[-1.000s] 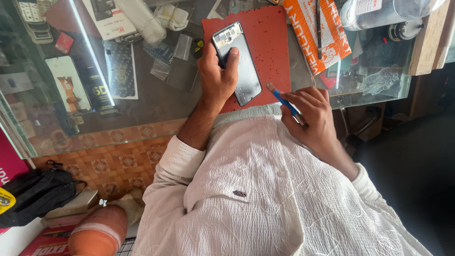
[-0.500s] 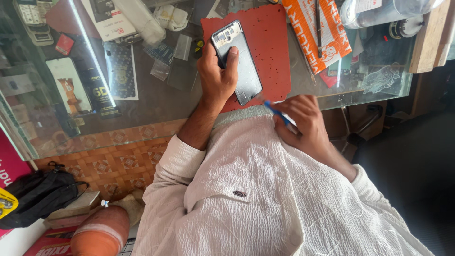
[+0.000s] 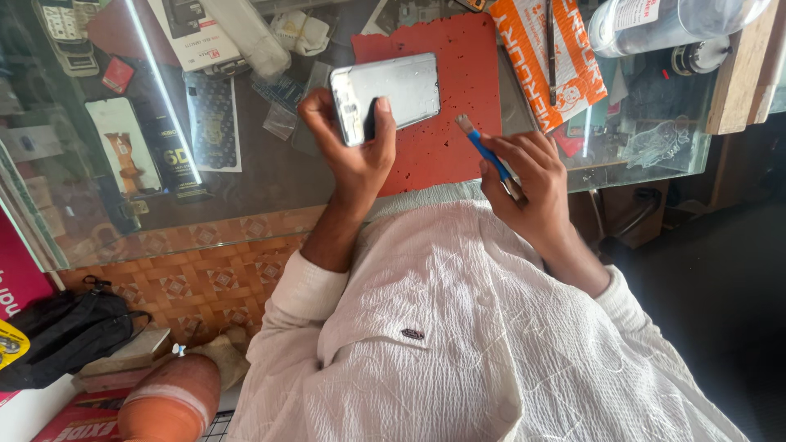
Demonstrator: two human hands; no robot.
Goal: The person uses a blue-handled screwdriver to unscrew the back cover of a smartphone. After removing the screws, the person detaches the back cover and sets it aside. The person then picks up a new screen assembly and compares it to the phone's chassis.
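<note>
Head view: phone (image 3: pixel 391 96) in left hand (image 3: pixel 354 151)

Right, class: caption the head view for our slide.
Left hand grips a phone over a red mat; right hand holds a blue tool.

An orange and white package (image 3: pixel 557 61) lies flat at the far side of the glass surface (image 3: pixel 270 176), just right of the red mat (image 3: pixel 446 123), a thin dark stick lying across it. Under the glass at the left sit a long black retail package (image 3: pixel 168 151) with pale lettering and, just left of it, a white card package (image 3: pixel 119 147) picturing an orange figure. A white box (image 3: pixel 195 33) with a dark picture lies near the top left, and a small red packet (image 3: pixel 119 74) sits left of it. A clear bottle (image 3: pixel 671 23) with a white label lies at the top right. A pink package edge (image 3: pixel 16 270) shows at the far left.
</note>
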